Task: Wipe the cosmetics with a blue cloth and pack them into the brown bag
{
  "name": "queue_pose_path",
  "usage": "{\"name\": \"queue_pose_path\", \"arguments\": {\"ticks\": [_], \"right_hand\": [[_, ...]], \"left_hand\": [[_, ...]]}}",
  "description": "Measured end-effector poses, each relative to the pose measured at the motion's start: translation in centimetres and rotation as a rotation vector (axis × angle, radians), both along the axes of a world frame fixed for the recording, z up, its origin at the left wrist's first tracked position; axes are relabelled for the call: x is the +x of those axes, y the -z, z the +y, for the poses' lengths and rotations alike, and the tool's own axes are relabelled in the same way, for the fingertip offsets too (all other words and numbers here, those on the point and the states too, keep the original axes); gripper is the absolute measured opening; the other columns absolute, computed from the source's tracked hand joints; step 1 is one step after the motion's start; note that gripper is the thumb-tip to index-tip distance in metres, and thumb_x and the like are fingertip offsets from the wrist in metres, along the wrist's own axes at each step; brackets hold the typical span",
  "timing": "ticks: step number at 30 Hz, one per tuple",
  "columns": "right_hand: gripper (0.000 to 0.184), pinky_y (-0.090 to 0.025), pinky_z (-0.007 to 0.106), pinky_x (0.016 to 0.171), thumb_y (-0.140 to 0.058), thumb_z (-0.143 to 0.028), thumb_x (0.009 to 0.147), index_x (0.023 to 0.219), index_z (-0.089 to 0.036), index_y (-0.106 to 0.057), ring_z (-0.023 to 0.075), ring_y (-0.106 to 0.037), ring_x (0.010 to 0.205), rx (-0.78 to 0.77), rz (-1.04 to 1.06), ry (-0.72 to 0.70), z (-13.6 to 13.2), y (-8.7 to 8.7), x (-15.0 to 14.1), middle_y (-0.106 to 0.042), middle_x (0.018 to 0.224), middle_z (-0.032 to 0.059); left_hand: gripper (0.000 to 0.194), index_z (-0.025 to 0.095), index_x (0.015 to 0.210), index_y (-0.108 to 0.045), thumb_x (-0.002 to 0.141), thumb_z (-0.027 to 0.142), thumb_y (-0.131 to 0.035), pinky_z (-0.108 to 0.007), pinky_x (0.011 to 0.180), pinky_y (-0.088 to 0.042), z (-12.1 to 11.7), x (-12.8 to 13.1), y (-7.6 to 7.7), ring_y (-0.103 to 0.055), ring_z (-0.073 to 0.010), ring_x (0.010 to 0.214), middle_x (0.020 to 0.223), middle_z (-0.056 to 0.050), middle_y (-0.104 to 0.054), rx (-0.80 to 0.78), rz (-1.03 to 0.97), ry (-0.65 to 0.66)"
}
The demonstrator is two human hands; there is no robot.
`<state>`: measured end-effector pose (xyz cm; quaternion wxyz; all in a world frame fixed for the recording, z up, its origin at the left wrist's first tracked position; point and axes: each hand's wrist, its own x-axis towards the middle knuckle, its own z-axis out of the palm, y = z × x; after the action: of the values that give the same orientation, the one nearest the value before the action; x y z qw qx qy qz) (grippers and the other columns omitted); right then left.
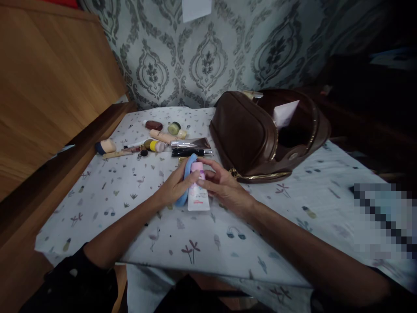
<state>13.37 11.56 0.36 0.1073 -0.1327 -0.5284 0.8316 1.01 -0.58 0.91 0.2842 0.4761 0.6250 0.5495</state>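
Near the middle of the cloth-covered table, a white and pink squeeze tube (199,198) is held between my two hands, its pink cap end pointing away from me. My left hand (177,184) wraps a soft blue item (182,200), perhaps a cloth or band, against the tube's left side, with the thumb on the tube. My right hand (224,184) grips the tube from the right with thumb and fingers. Just beyond my hands lie a black tube (189,153) and a silver-brown tube (191,144).
An unzipped brown leather bag (247,134) stands at the back right, a white paper (285,114) poking out. Farther left lie a peach tube (162,136), a green-lidded jar (174,128), a dark red bottle (153,125), a makeup brush (107,147) and several pencils. A wooden panel (58,65) borders the left.
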Motion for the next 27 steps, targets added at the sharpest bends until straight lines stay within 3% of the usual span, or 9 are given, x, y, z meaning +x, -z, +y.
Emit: {"name": "queue_pose_path", "arguments": {"ticks": [3, 5, 13, 19, 21, 23, 27], "right_hand": [[0.067, -0.043, 0.021, 0.057, -0.083, -0.026, 0.066, 0.126, -0.028, -0.051, 0.0100, -0.056, 0.068, -0.006, 0.024, 0.087, 0.2, 0.1, -0.1, -0.061, 0.083, -0.0032], [0.063, -0.044, 0.020, 0.058, -0.082, -0.026, 0.068, 0.123, -0.028, -0.053, 0.0099, -0.056, 0.071, -0.026, 0.035, 0.132, 0.4, 0.1, -0.1, -0.062, 0.087, -0.0023], [0.034, -0.054, 0.023, 0.058, -0.078, -0.038, 0.074, 0.102, -0.022, -0.067, 0.0117, -0.057, 0.071, -0.114, 0.093, 0.131, 0.9, 0.0, -0.2, -0.060, 0.082, -0.0007], [0.033, -0.059, 0.026, 0.070, -0.079, -0.041, 0.073, 0.098, -0.021, -0.071, 0.0133, -0.061, 0.081, -0.077, 0.158, 0.117, 0.7, -0.1, -0.1, -0.064, 0.088, 0.0014], [0.033, -0.059, 0.027, 0.073, -0.079, -0.042, 0.073, 0.098, -0.021, -0.071, 0.0135, -0.061, 0.083, -0.022, 0.184, 0.145, 0.7, -0.2, -0.1, -0.065, 0.089, 0.0015], [0.034, -0.058, 0.028, 0.073, -0.079, -0.045, 0.072, 0.093, -0.020, -0.071, 0.0134, -0.061, 0.081, 0.031, 0.189, 0.192, 0.7, -0.4, 0.0, -0.065, 0.087, 0.0014], [0.039, -0.057, 0.027, 0.068, -0.077, -0.052, 0.072, 0.082, -0.017, -0.066, 0.0134, -0.060, 0.074, 0.179, 0.153, 0.271, 1.0, -0.5, 0.1, -0.064, 0.080, 0.0015]], "left_hand": [[0.060, 0.022, 0.142, -0.039, 0.091, 0.049, -0.056, -0.035, 0.082, -0.052, -0.1, 0.0, 0.2, -0.065, -0.0249, 0.098, 0.110, -0.009, -0.067, -0.064, -0.067, 0.132], [0.058, 0.021, 0.141, -0.042, 0.091, 0.046, -0.057, -0.033, 0.079, -0.052, -0.1, -0.2, 0.3, -0.065, -0.0232, 0.092, 0.103, -0.008, -0.069, -0.081, -0.019, 0.142], [0.042, 0.015, 0.109, -0.067, 0.087, 0.049, -0.061, -0.025, 0.064, -0.047, 0.0, -1.3, -0.2, -0.061, -0.0145, 0.070, 0.083, -0.003, -0.069, -0.106, -0.028, 0.018], [0.045, 0.013, 0.082, -0.066, 0.080, 0.058, -0.065, -0.021, 0.055, -0.042, 0.2, -2.3, 0.2, -0.055, -0.0115, 0.059, 0.066, 0.000, -0.063, -0.078, -0.157, -0.173], [0.049, 0.013, 0.086, -0.065, 0.079, 0.061, -0.064, -0.022, 0.058, -0.044, 0.2, -2.9, 0.3, -0.057, -0.0120, 0.063, 0.072, -0.002, -0.065, -0.077, -0.183, -0.163], [0.057, 0.014, 0.104, -0.063, 0.075, 0.063, -0.067, -0.024, 0.065, -0.048, 0.0, -3.2, 0.2, -0.061, -0.0154, 0.075, 0.089, -0.005, -0.068, -0.074, -0.136, -0.073], [0.077, 0.020, 0.131, -0.050, 0.067, 0.053, -0.079, -0.035, 0.093, -0.047, -0.3, -2.9, -0.6, -0.057, -0.0266, 0.111, 0.125, -0.010, -0.060, -0.122, 0.256, 0.110]]}}
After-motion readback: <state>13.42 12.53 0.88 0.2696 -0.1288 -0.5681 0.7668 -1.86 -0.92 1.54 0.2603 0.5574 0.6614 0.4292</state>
